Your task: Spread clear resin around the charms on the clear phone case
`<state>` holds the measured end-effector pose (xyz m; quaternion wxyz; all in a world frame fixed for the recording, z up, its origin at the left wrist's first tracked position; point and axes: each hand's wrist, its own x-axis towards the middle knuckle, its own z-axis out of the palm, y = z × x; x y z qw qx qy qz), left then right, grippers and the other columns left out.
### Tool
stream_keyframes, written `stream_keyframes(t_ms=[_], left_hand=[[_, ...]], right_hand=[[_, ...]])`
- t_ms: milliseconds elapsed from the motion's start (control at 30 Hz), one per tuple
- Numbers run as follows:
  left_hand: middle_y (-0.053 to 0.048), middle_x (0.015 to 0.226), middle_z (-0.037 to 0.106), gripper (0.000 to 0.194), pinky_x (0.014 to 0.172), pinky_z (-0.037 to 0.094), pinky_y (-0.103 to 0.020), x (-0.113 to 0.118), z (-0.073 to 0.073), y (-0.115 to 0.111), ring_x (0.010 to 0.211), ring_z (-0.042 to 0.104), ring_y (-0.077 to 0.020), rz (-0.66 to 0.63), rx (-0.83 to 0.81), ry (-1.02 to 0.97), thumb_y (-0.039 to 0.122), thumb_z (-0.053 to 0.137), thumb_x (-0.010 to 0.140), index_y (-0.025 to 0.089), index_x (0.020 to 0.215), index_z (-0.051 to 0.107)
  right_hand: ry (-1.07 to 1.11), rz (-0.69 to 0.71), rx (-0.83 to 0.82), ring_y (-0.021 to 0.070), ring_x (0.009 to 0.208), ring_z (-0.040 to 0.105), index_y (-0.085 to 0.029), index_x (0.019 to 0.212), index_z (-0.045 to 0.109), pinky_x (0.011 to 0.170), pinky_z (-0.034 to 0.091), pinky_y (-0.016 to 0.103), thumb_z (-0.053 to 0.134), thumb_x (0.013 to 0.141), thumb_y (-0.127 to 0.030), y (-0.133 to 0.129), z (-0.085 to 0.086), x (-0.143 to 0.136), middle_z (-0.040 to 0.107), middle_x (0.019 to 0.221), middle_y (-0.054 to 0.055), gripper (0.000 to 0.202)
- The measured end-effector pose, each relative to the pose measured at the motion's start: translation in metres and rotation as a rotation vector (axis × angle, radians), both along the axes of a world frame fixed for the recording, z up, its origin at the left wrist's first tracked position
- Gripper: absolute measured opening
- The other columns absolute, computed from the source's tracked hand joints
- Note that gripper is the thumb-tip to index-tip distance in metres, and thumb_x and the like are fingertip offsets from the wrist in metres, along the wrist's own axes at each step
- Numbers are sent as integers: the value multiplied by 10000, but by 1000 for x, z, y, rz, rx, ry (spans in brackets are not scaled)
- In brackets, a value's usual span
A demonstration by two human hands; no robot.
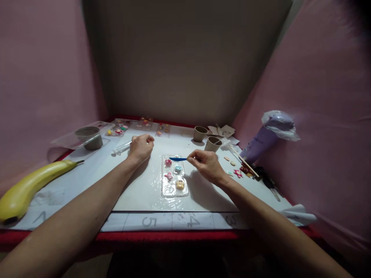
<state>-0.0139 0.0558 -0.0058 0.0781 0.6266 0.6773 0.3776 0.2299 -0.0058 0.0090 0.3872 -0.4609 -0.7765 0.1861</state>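
My right hand pinches the end of a small blue plastic knife, its blade reaching left over a clear phone case. The case lies flat, coated with something glossy and clear. Set on it are a pink charm, a light-blue charm, a pink figure charm and a yellow charm. To the left of the case, my left hand rests with curled fingers; whatever they may hold is hidden. A clear syringe lies beside it, partly behind the hand.
Decorated cases lie at the back left, near a cup and a clear plastic lid. A yellow banana-shaped object is at left. Brown cups, loose charms, a stick and a purple roll stand or lie right.
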Motion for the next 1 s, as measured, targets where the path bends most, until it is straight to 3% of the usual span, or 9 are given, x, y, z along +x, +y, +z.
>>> stream_keyframes(t_ms=[267,1000], left_hand=[[-54,935,719,243,905,451,-344,-1,-4,3,1032,579,-253,1,-3,7,173,509,771,210,892,716],[-61,939,717,250,916,453,-373,2,-5,3,994,588,-254,-18,0,-2,142,521,750,205,888,720]], right_hand=[[121,-53,63,132,600,545,-191,718,659,567,393,256,587,826,-269,6,-27,-4,661,676,19,152],[124,11,139,163,692,581,-201,828,721,649,442,290,618,860,-253,10,-37,-8,673,762,49,120]])
